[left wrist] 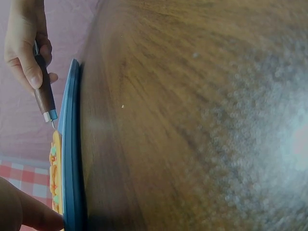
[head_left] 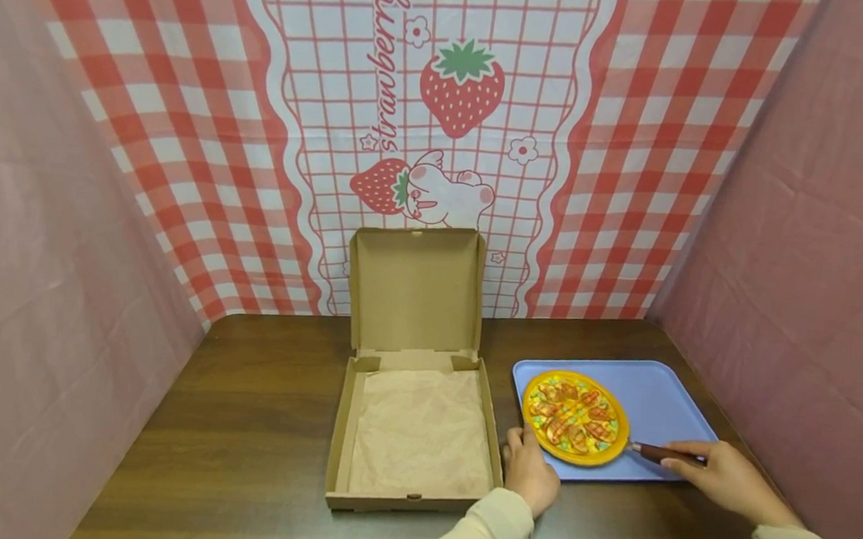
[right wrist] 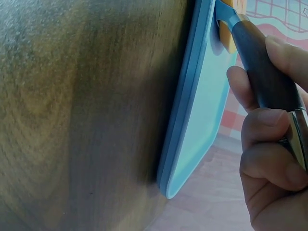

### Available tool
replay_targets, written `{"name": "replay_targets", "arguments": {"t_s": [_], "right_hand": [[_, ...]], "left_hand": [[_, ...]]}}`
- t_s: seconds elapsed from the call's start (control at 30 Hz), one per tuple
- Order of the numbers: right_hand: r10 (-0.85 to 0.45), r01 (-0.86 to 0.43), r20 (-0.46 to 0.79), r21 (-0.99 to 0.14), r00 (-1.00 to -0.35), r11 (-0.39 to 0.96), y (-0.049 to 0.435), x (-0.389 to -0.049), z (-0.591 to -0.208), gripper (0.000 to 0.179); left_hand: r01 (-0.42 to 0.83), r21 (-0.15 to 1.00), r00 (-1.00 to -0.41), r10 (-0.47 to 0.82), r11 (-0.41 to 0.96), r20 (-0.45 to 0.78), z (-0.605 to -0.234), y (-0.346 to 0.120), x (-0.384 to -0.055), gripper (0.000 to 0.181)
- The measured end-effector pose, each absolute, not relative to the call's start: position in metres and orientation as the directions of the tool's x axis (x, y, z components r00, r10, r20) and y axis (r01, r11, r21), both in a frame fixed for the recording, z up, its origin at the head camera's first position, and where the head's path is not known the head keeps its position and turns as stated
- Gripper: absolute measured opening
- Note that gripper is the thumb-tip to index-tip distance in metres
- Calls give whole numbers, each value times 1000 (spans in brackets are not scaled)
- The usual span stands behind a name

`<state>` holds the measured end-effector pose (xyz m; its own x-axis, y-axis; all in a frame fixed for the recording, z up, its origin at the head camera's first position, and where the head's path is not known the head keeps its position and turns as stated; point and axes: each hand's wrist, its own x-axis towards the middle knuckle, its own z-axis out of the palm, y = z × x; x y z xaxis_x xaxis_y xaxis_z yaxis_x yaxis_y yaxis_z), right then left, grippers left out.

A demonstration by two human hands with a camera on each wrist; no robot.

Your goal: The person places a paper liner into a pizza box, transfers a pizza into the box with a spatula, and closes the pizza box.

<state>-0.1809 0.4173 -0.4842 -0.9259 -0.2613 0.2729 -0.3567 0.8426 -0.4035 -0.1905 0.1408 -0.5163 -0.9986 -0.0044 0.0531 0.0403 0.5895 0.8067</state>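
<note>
A whole toy-like pizza [head_left: 575,418] with an orange crust lies over the left part of a blue tray [head_left: 666,394]. My right hand [head_left: 731,481] grips the dark wooden handle of a pizza server [head_left: 662,454]; its metal neck runs to the crust and the blade is hidden beneath the pizza. In the right wrist view, fingers [right wrist: 264,120] wrap around the handle [right wrist: 267,62]. My left hand [head_left: 530,470] is at the pizza's near-left edge, between tray and box, its fingertips seeming to touch the crust. The left wrist view catches only part of that hand [left wrist: 29,211].
Left of the tray, an open cardboard pizza box [head_left: 335,463] lined with brown paper [head_left: 424,428] stands with its lid [head_left: 417,289] upright. A checked strawberry cloth [head_left: 459,96] hangs behind the wooden table [head_left: 255,424]. Pink cloth walls [head_left: 809,246] border both sides.
</note>
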Motion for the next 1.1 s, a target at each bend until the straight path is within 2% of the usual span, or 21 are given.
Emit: {"name": "replay_targets", "arguments": {"t_s": [0.27,0.57,1.1], "right_hand": [[-274,-359,253,-410,-928,838,415,-182,-481,20],[-189,-242,171,-382,-967,892,406,-181,-473,23],[-133,-217,213,-443,-968,870,410,-176,-488,26]], "left_hand": [[37,806,-999,10,591,39,-516,140,-192,64],[10,799,-1000,19,601,-2,-514,141,-194,63],[2,815,-1000,14,580,-7,-515,142,-193,63]]}}
